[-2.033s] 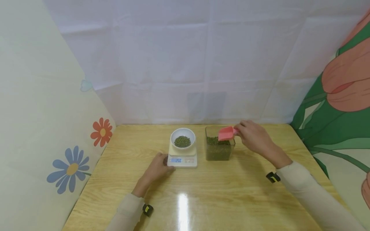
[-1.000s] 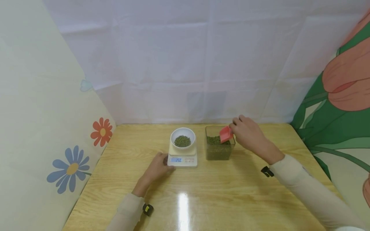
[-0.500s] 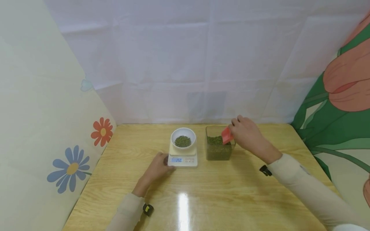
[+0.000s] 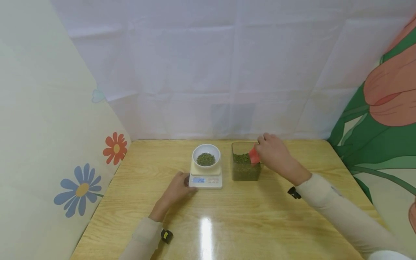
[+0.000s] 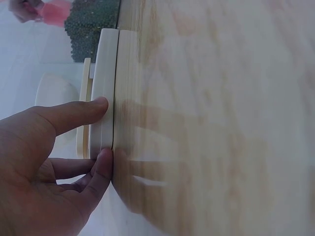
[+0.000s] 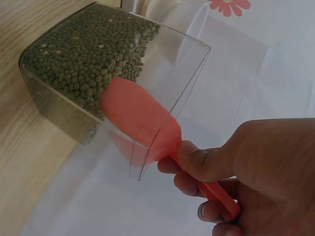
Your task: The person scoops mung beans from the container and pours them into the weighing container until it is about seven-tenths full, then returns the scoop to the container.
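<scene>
My right hand [image 4: 275, 155] grips the handle of a red scoop [image 6: 140, 110], fingers and thumb wrapped round it. The scoop's blade dips over the rim into a clear square container [image 4: 245, 172], its tip at the green mung beans [image 6: 91, 49] inside. My left hand [image 4: 177, 187] holds the left front corner of a white kitchen scale [image 4: 214, 186] between thumb and fingers, as the left wrist view [image 5: 103, 64] shows its base on the table. On the scale stands a white bowl [image 4: 196, 151] with a small heap of mung beans [image 4: 206, 159]; the blue display is lit.
The wooden table [image 4: 227, 224] ends at the back against a white cloth [image 4: 182, 72]. Walls with printed flowers flank it, a blue flower [image 4: 79, 190] on the left. A black wrist strap piece [image 4: 166, 236] hangs by the left sleeve.
The right hand has moved slightly left and tipped the scoop from nearly level to steeply blade-down into the container. The left hand and the scale have stayed in place.
</scene>
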